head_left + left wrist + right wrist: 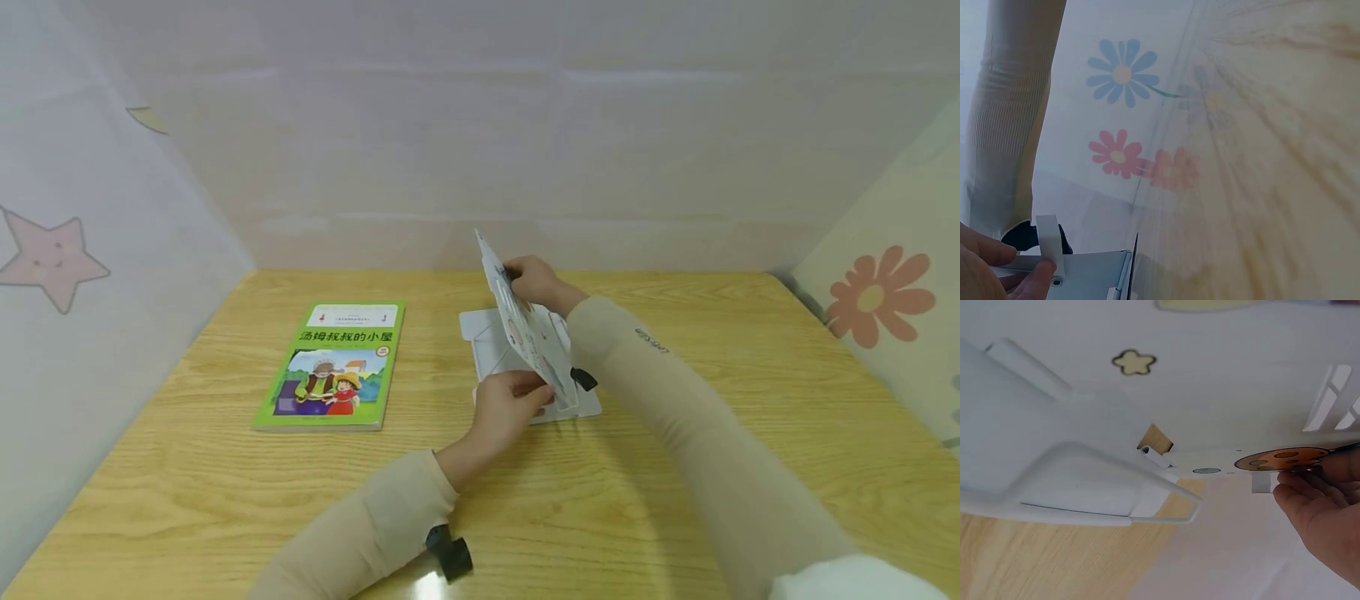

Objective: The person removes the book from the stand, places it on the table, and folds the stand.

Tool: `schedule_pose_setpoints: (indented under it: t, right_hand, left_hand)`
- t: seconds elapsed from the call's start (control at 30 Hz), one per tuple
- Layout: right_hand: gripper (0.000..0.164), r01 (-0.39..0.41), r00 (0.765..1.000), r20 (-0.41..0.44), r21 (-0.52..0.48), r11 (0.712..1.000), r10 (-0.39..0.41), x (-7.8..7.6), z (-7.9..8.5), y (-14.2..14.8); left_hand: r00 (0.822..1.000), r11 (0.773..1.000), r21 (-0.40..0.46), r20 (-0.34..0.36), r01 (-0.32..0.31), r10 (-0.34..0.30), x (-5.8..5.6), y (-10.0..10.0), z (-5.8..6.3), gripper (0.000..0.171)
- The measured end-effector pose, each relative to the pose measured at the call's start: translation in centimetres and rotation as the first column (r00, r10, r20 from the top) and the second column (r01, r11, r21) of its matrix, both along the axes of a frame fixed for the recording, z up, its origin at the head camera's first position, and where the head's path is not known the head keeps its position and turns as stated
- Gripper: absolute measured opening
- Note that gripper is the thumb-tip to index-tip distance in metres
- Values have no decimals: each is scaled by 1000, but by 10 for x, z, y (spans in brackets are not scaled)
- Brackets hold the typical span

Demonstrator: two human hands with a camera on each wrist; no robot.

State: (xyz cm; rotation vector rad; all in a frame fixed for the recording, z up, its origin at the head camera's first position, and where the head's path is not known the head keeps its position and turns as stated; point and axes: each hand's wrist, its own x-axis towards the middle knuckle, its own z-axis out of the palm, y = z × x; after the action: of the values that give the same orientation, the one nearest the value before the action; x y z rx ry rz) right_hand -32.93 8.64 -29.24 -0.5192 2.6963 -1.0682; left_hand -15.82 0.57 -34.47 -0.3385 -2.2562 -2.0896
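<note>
A white folding book stand point(531, 340) with cartoon prints is on the table, its panel raised steeply over a flat white base point(487, 354). My right hand point(536, 279) grips the panel near its far upper edge. In the right wrist view, the right fingers point(1310, 500) are at the edge by an orange print, and a bent white wire support point(1110, 464) stands out behind the panel. My left hand point(504, 410) pinches the near end of the panel. The left wrist view shows the left thumb and fingers at a white clip point(1050, 240) on that end.
To the left lies a green paperback book point(322, 367) with a cartoon cover, flat on the wooden table point(675, 500). A pale wall covering point(420, 167) rises behind the table's back edge, and printed panels stand at both sides.
</note>
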Motion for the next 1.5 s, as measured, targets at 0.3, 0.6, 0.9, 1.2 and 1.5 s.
schedule_pose_setpoints:
  t: [0.3,0.6,0.9,1.2,1.5]
  right_hand:
    - [52,-65,998,10,-5,998,65,2,0,-2]
    - [49,-131,991,22,-7,991,131,-2,0,-1]
    - [41,-232,972,28,9,973,232,-4,2,1]
    - [45,-277,959,63,1,961,276,-8,1,6]
    - [45,-251,966,71,24,968,249,-5,14,17]
  left_hand:
    - [999,998,-55,-37,-21,19,0,5,-1,13]
    - [999,998,-54,-45,-17,14,-2,10,0,15]
    - [998,994,-93,-35,-50,46,-2,15,1,17]
    - [998,994,-94,-6,-60,60,-3,20,1,19]
    - [999,999,-49,47,-24,26,-5,14,0,22]
